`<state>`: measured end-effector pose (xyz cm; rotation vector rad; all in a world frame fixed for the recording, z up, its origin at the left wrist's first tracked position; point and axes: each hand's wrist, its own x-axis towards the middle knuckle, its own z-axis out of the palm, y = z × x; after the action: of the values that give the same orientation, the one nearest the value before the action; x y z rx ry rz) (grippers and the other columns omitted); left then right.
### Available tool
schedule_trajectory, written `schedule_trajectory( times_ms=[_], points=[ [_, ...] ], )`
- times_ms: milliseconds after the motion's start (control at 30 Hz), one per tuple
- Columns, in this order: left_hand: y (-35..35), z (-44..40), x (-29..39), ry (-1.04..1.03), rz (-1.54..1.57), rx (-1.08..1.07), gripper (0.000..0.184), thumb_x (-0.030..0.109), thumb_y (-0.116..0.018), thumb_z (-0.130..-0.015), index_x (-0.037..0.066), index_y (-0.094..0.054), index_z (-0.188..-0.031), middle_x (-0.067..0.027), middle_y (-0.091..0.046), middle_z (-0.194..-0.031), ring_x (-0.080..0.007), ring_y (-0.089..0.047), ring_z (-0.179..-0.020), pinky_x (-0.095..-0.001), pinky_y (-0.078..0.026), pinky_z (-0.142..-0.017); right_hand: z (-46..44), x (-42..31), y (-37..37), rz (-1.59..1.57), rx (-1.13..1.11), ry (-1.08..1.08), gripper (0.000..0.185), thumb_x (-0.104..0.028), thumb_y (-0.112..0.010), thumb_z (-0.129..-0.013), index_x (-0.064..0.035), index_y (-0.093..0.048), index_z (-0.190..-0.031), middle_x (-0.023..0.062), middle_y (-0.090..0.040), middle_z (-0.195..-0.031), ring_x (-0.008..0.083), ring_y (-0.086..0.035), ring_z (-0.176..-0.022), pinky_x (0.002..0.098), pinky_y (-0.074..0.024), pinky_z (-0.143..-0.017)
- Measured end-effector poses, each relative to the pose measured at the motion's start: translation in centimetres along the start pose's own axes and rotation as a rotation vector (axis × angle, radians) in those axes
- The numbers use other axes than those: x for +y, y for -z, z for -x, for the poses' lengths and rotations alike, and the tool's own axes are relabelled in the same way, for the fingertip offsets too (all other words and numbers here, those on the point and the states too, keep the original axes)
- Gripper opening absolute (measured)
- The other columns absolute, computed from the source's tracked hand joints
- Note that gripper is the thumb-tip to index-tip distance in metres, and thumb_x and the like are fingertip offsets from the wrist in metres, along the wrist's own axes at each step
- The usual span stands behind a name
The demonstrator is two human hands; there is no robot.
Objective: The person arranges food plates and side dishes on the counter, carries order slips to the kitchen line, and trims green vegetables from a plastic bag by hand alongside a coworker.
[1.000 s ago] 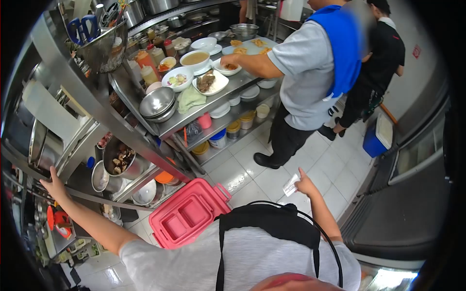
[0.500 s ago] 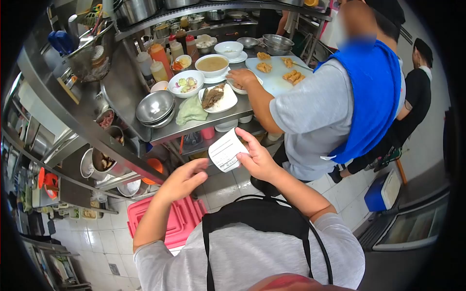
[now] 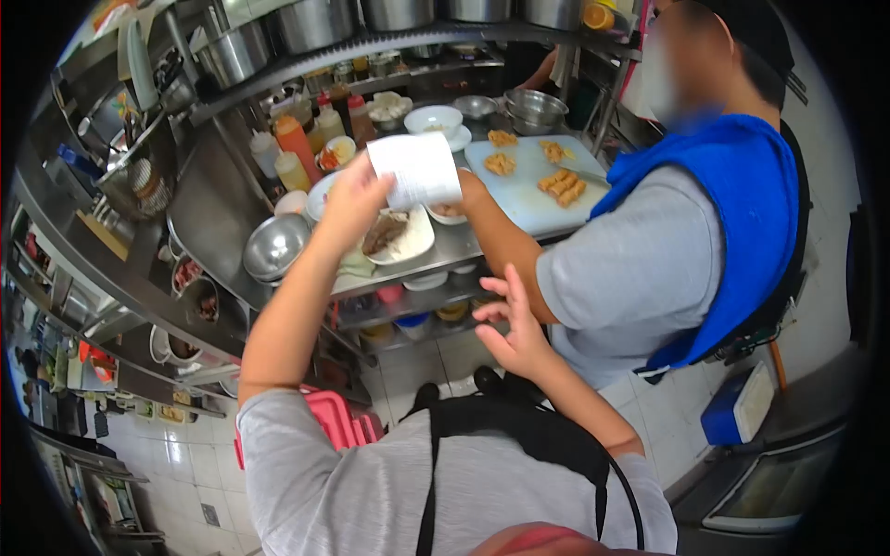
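Head: empty right hand (image 3: 522,332) before counter edge (image 3: 457,243)

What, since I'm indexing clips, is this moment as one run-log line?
left hand: holds paper slip | right hand: open, holding nothing | co-worker: beside cutting board | on board: golden-brown food pieces

The steel counter (image 3: 456,245) carries a pale cutting board (image 3: 522,204), squeeze bottles (image 3: 294,148), metal bowls (image 3: 276,248), a white square plate (image 3: 422,248) and, near its front edge, a green cloth (image 3: 355,265). Above runs a metal shelf (image 3: 464,34) — steel pots (image 3: 315,26) stand along it — and the tiled floor (image 3: 190,454) bears a blue cooler box (image 3: 727,414) with a pale lid.
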<state>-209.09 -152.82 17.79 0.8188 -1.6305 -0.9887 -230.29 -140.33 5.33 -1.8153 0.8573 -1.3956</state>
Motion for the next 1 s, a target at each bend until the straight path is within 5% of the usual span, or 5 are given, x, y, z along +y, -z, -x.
schedule_trajectory(
  times_ms=[333, 400, 533, 600, 1000],
  points=[
    [14.1, -27.7, 11.1, -0.550, -0.277, 0.354, 0.015, 0.015, -0.052, -0.079, 0.003, -0.053, -0.088, 0.0004, -0.050, -0.070, -0.0076, -0.044, -0.060, -0.0215, -0.039, -0.056, -0.8, 1.6, 1.6, 0.226, 0.055, -0.145, 0.075, -0.002, -0.060, -0.068, -0.0003, -0.020, -0.130, 0.0166, -0.032, -0.131, 0.0201, -0.054, -0.081, 0.0295, -0.0436, -0.075],
    [17.1, -32.8, 11.9, -1.055, -0.972, 0.876, 0.016, 0.017, -0.055, -0.074, 0.001, -0.056, -0.073, -0.0112, -0.053, -0.061, -0.0172, -0.052, -0.045, -0.0293, -0.034, -0.033, -1.2, 2.0, 1.7, 0.290, 0.042, -0.131, 0.073, -0.004, -0.061, -0.067, -0.0007, -0.022, -0.129, 0.0169, -0.032, -0.130, 0.0209, -0.054, -0.080, 0.0303, -0.0433, -0.075],
    [21.9, -39.1, 12.7, -0.289, -0.529, 0.618, 0.030, 0.031, -0.048, -0.081, 0.002, -0.057, -0.083, -0.0032, -0.054, -0.066, -0.0159, -0.049, -0.057, -0.0289, -0.040, -0.056, -1.8, 3.1, 1.2, 0.352, 0.063, -0.098, 0.070, -0.004, -0.061, -0.067, -0.0018, -0.026, -0.128, 0.0168, -0.034, -0.129, 0.0223, -0.054, -0.082, 0.0310, -0.0433, -0.076],
    [26.0, -41.9, 13.2, -0.285, -1.494, 0.526, 0.049, 0.047, -0.042, -0.080, 0.002, -0.061, -0.083, -0.0088, -0.058, -0.065, -0.0234, -0.053, -0.060, -0.0359, -0.041, -0.060, -2.4, 2.4, 0.7, 0.344, 0.072, -0.111, 0.068, -0.003, -0.061, -0.067, -0.0025, -0.028, -0.127, 0.0162, -0.034, -0.129, 0.0234, -0.053, -0.089, 0.0305, -0.0437, -0.077],
    [18.7, -38.2, 13.4, -0.425, -0.817, 0.763, 0.043, 0.041, -0.048, -0.076, 0.000, -0.061, -0.080, -0.0134, -0.059, -0.069, -0.0257, -0.056, -0.064, -0.0362, -0.044, -0.060, -5.1, 3.3, -0.5, 0.258, -0.041, -0.368, 0.041, -0.007, -0.059, -0.073, -0.0067, -0.048, -0.112, 0.0108, -0.053, -0.105, 0.0178, -0.056, -0.078, 0.0288, -0.0451, -0.068]
  ],
)
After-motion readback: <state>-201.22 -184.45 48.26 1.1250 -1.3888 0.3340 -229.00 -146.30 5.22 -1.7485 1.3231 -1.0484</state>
